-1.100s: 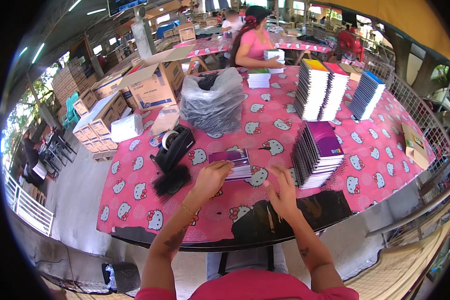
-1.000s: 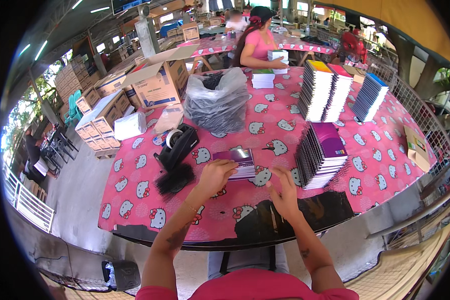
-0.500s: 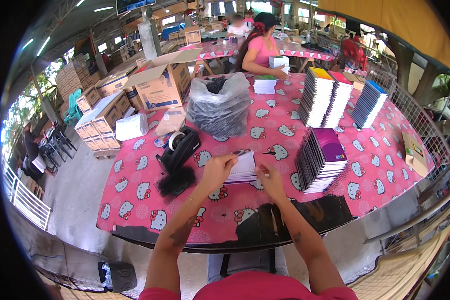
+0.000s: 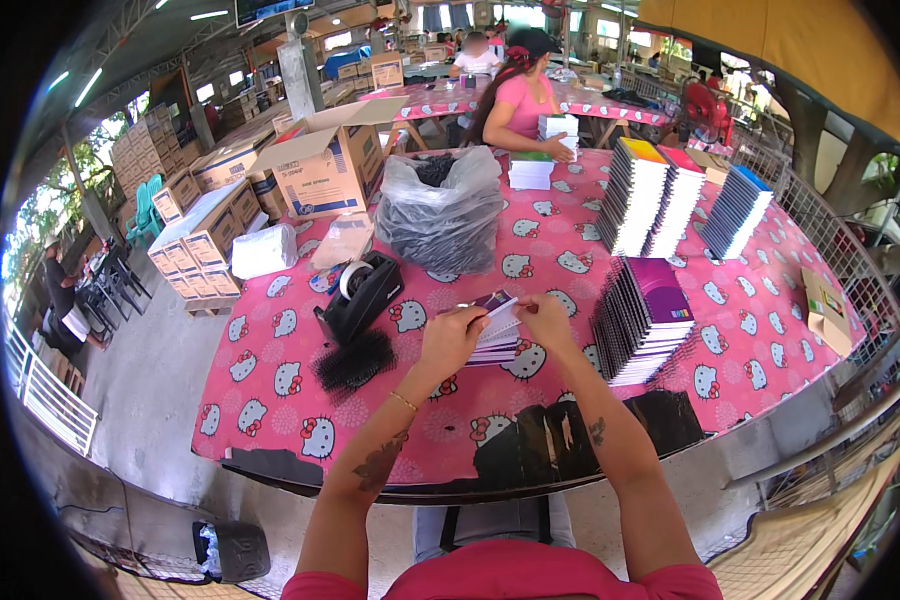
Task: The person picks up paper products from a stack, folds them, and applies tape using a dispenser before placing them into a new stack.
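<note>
A small purple-covered notebook (image 4: 504,318) with white pages is between my hands, tilted up off the table. My left hand (image 4: 454,336) pinches its left edge, where a row of holes shows along the paper. My right hand (image 4: 545,320) is closed on its upper right corner, fingertips bent inward. Just below lies a low stack of loose white and purple-edged notebooks (image 4: 494,352), partly hidden by my left hand. Left of my left forearm is a tangled heap of black spiral binding coils (image 4: 354,362), in front of a black tape dispenser (image 4: 365,297).
Purple spiral notebooks (image 4: 660,300) stand stacked at right, with taller yellow, red and blue stacks behind. A grey plastic bag (image 4: 438,220) of black coils and an open carton (image 4: 328,170) stand beyond the dispenser. Across the table a person (image 4: 522,105) handles white stacks.
My right hand has moved away from me, from beside the notebook to its upper right corner. My left hand has shifted slightly right, and the notebook's pages are now tilted up.
</note>
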The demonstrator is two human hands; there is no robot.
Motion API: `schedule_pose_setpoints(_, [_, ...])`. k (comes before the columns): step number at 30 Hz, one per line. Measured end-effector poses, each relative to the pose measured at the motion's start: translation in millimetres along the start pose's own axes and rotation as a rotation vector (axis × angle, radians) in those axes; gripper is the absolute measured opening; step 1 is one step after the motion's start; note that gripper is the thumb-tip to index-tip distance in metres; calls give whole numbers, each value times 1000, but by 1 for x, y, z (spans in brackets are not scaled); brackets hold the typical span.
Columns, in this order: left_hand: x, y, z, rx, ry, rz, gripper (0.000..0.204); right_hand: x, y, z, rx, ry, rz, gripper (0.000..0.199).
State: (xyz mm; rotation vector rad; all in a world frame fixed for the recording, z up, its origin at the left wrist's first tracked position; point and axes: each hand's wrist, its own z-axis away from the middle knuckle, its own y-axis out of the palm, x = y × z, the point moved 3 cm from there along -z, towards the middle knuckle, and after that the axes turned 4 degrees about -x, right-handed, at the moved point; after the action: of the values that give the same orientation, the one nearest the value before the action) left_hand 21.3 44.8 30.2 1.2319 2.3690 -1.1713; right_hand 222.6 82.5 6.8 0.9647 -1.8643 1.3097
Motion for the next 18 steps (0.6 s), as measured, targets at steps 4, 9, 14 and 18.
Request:
schedule_pose_setpoints(4, [-3,6,0,-15,29,-7,16,-19,0,-8,25,12,-28,30])
schedule_pose_setpoints(9, [-2,2,4,-32,-25,-11,17,-6,3,3,-42,-107,43,29])
schedule_pose_setpoints(14, [-21,6,5,-38,172,-126,16,-9,1,1,118,186,-493,38])
schedule_pose_setpoints(18, [-25,-31,1,-57,161,-209,18,45,-15,25,69,0,-585,55])
